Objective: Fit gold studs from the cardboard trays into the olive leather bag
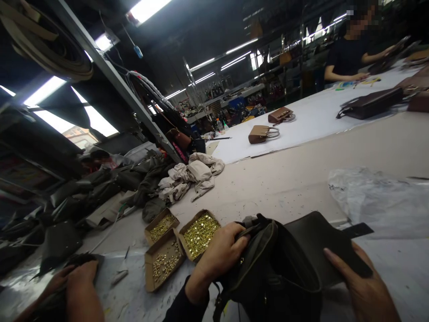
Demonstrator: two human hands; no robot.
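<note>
A dark olive bag (278, 273) lies in front of me, its mouth gaping and its flap (315, 246) folded out to the right. My left hand (223, 246) is closed on the bag's left edge, thumb and fingers pinching the material. On the other side, my right hand (363, 281) grips the flap's right end, thumb on top and fingers behind. A dark strap tab (358, 230) sticks out past the flap. Small gold fittings show on the bag's left side. The inside of the bag is mostly in shadow.
Cardboard trays of small gold metal pieces (201, 232) stand left of my left hand. A co-worker's hands (82, 273) hold dark material at lower left. Crumpled beige cloth (197, 172), clear plastic (378, 201) and small brown handbags (261, 134) lie farther off. Another person (348, 58) works at the far right.
</note>
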